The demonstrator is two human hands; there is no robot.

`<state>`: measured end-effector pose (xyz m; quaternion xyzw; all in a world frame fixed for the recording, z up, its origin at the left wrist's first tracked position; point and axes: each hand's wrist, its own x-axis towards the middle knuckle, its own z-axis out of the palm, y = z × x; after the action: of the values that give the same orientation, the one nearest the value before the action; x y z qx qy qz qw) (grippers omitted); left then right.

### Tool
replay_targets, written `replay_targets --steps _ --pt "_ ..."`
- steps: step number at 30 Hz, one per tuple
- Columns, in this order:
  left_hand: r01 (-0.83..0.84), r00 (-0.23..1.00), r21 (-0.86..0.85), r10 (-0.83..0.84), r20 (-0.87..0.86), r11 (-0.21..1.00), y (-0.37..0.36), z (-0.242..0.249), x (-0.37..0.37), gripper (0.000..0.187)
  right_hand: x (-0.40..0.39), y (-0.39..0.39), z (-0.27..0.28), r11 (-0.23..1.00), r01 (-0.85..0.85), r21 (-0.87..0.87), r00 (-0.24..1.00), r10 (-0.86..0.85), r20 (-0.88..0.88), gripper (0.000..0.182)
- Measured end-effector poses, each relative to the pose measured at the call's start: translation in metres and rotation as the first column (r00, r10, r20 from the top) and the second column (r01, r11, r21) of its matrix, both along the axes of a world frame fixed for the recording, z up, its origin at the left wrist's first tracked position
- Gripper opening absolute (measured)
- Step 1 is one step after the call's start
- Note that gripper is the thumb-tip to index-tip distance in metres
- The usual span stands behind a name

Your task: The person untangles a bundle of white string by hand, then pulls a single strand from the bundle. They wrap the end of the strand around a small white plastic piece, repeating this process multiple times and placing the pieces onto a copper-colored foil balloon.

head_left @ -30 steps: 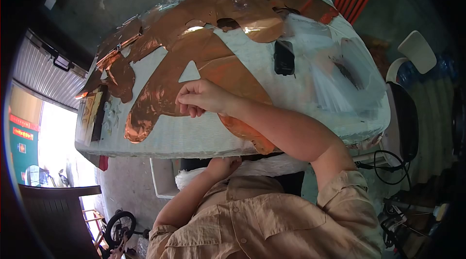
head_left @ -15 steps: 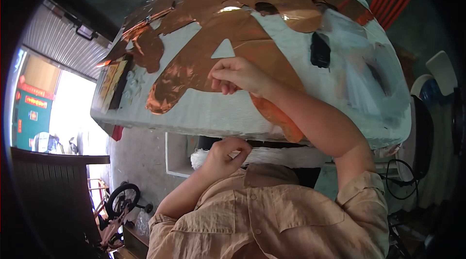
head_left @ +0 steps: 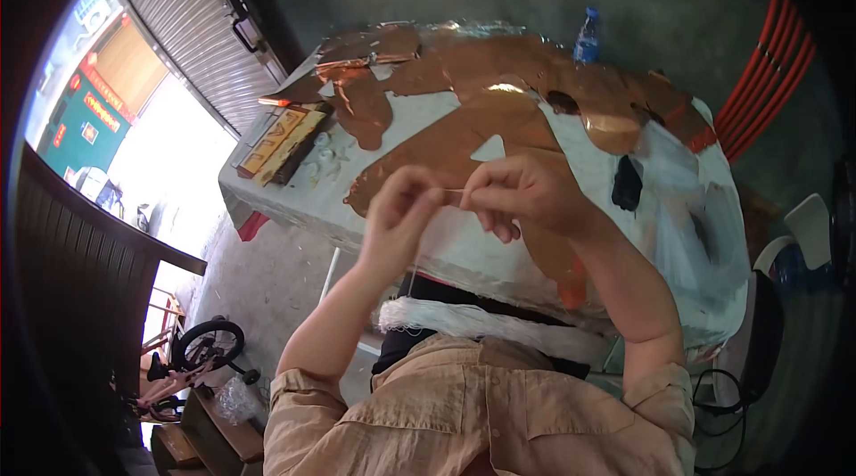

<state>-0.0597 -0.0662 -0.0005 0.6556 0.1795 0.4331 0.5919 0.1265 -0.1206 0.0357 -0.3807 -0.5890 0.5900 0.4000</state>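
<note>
Above the near edge of the table, my left hand [head_left: 404, 211] pinches a thin pale thread [head_left: 453, 192]. Close beside it on the right, my right hand [head_left: 522, 195] pinches the same thread, with a short span between the fingertips. Under and beyond both hands lies a large copper-coloured sheet [head_left: 428, 142] with curved edges and a small triangular gap. Across my lap rests a bundle of white strands [head_left: 481, 320]. A strand hangs below my left hand towards it.
The white-covered table [head_left: 419, 106] also bears a black object [head_left: 627, 184], clear plastic [head_left: 691, 209], a yellow box [head_left: 283, 144] and a blue-capped bottle [head_left: 586, 37]. Red tubes [head_left: 769, 75] stand behind at right. A small bicycle [head_left: 201, 351] is at lower left.
My left hand has risen from my lap to meet my right hand, which has moved right and a little down in view. The thread now spans them. The head view has shifted.
</note>
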Motion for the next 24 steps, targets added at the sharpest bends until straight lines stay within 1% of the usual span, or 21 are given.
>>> replay_targets --steps 1,2,3,4,5,6,7,8,9,10,11,13,15,17,19,20,21,22,23,24 --pt "0.161 0.986 -0.076 -0.157 0.050 0.984 -0.002 -0.002 0.011 0.013 0.001 0.000 0.008 0.994 0.079 0.069 0.995 -0.075 -0.067 0.015" --pt "0.320 0.945 -0.144 -0.307 0.110 0.936 -0.006 -0.006 0.024 0.017 0.001 0.000 0.017 0.994 0.074 0.076 0.996 -0.070 -0.057 0.015" --pt "0.341 0.938 -0.292 -0.304 0.164 0.894 -0.026 0.003 0.039 0.018 0.002 0.002 0.026 0.977 0.182 0.113 0.979 -0.169 -0.117 0.014" --pt "0.363 0.930 -0.431 -0.296 0.216 0.826 -0.043 0.012 0.046 0.020 0.004 0.003 0.035 0.946 0.291 0.143 0.947 -0.263 -0.182 0.013" --pt "0.365 0.929 -0.424 -0.297 0.221 0.829 -0.041 0.015 0.043 0.020 0.013 0.005 0.042 0.901 0.355 0.250 0.925 -0.299 -0.235 0.013" --pt "0.451 0.887 -0.419 -0.446 0.118 0.788 -0.035 0.017 0.038 0.022 0.028 0.006 0.049 0.839 0.419 0.347 0.899 -0.328 -0.291 0.013" --pt "0.530 0.814 -0.426 -0.581 0.012 0.733 -0.028 0.018 0.033 0.024 0.046 0.001 0.058 0.778 0.525 0.345 0.838 -0.402 -0.368 0.014" --pt "0.417 0.895 -0.373 -0.446 0.008 0.829 -0.020 0.018 0.024 0.022 0.067 -0.005 0.063 0.708 0.624 0.332 0.765 -0.467 -0.442 0.014" --pt "0.317 0.934 -0.360 -0.354 -0.041 0.878 -0.006 0.023 0.009 0.021 0.089 -0.011 0.064 0.639 0.689 0.341 0.709 -0.498 -0.499 0.015" --pt "0.211 0.963 -0.341 -0.254 -0.087 0.916 0.011 0.029 -0.008 0.021 0.113 -0.021 0.062 0.627 0.708 0.323 0.684 -0.496 -0.535 0.015" --pt "0.144 0.977 -0.368 -0.191 -0.095 0.919 0.029 0.035 -0.026 0.021 0.131 -0.033 0.059 0.619 0.719 0.317 0.667 -0.485 -0.566 0.015" --pt "0.142 0.987 -0.247 -0.155 -0.033 0.959 0.056 0.051 -0.061 0.024 0.156 -0.056 0.047 0.572 0.773 0.276 0.612 -0.555 -0.564 0.014" --pt "0.146 0.989 -0.238 -0.140 0.041 0.960 0.069 0.067 -0.090 0.026 0.172 -0.075 0.031 0.548 0.797 0.255 0.587 -0.602 -0.541 0.014" --pt "0.186 0.979 -0.209 -0.163 0.123 0.960 0.085 0.078 -0.116 0.020 0.182 -0.086 0.014 0.549 0.800 0.242 0.583 -0.618 -0.527 0.015" --pt "0.080 0.991 -0.207 -0.055 0.123 0.975 0.089 0.095 -0.133 0.022 0.188 -0.095 0.002 0.495 0.850 0.181 0.507 -0.675 -0.536 0.014" --pt "0.103 0.988 -0.183 -0.078 0.136 0.978 0.093 0.100 -0.143 0.023 0.191 -0.100 -0.002 0.500 0.848 0.177 0.509 -0.672 -0.538 0.014" --pt "0.107 0.984 -0.199 -0.076 0.159 0.974 0.097 0.106 -0.151 0.022 0.194 -0.105 -0.005 0.533 0.834 0.143 0.515 -0.658 -0.549 0.013" --pt "0.093 0.984 -0.180 -0.063 0.166 0.979 0.100 0.109 -0.160 0.022 0.197 -0.109 -0.009 0.566 0.817 0.109 0.521 -0.643 -0.561 0.011" --pt "0.079 0.984 -0.161 -0.051 0.173 0.984 0.103 0.112 -0.168 0.022 0.199 -0.113 -0.012 0.569 0.815 0.106 0.521 -0.642 -0.562 0.011" --pt "0.096 0.980 -0.167 -0.064 0.188 0.981 0.104 0.117 -0.173 0.020 0.201 -0.115 -0.015 0.565 0.824 0.046 0.475 -0.644 -0.600 0.012"
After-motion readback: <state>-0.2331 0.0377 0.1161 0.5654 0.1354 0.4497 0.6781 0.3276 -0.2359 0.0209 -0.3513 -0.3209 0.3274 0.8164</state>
